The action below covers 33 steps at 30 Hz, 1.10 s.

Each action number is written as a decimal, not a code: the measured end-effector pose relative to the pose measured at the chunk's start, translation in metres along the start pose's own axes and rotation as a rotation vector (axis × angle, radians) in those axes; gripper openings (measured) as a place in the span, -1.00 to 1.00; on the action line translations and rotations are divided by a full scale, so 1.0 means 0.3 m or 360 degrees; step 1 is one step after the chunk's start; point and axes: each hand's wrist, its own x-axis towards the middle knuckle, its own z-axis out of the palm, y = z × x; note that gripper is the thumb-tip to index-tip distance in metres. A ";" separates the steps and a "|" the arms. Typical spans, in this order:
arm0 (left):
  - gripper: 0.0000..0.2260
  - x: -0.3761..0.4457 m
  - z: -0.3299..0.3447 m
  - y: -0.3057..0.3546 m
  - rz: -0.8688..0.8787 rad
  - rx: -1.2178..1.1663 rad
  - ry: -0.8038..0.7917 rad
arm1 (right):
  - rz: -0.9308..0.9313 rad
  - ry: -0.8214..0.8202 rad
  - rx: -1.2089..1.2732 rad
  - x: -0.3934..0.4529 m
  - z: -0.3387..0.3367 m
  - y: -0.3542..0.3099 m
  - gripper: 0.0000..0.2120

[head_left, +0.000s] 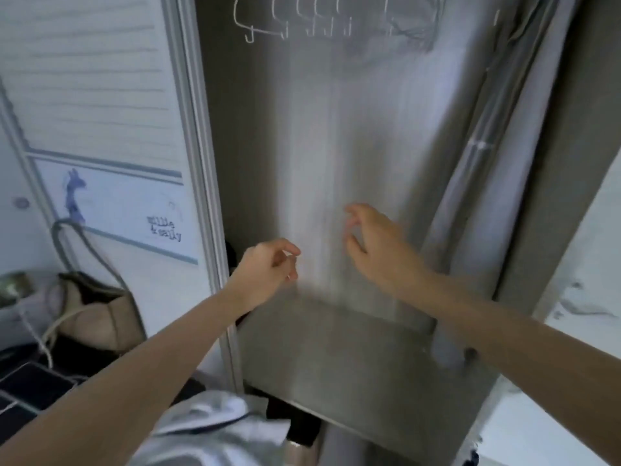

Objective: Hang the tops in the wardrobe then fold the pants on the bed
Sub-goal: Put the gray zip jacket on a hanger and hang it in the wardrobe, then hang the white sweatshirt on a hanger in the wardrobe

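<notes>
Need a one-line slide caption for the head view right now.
Both bare hands, left hand and right hand, reach empty into the open wardrobe beneath white hangers.

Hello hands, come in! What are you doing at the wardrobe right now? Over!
Left hand and right hand: both empty, fingers loose, reaching into the wardrobe. White hangers up top, most bare. Nothing in the way. Picture blurry.

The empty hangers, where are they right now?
In the head view, the empty hangers hang in a row at the top of the open wardrobe, high above both hands, left of a hanging grey garment.
</notes>
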 end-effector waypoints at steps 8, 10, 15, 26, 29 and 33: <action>-0.75 -0.614 -0.099 -0.211 -0.0658 0.0183 0.0221 | -0.0315 -0.0527 0.0457 -0.295 0.297 -0.225 -0.65; -0.78 -0.766 -0.131 -0.273 -0.0891 0.0341 0.0257 | -0.0390 -0.0699 0.0557 -0.347 0.371 -0.301 -0.66; -0.60 -1.083 -0.166 -0.406 -0.1308 0.0807 0.0072 | -0.0473 -0.1101 0.0598 -0.455 0.537 -0.462 -0.65; -0.47 -1.372 -0.257 -0.582 -0.2087 -0.0093 0.0296 | -0.0701 -0.1320 -0.0167 -0.555 0.850 -0.735 -0.42; -0.38 -1.349 -0.270 -0.611 -0.2261 -0.0431 0.0646 | -0.0651 -0.1366 -0.0151 -0.545 0.853 -0.778 -0.70; -0.35 -1.269 -0.287 -0.601 -0.2254 -0.0969 0.1094 | -0.0475 -0.1194 0.0903 -0.530 0.720 -0.847 -0.81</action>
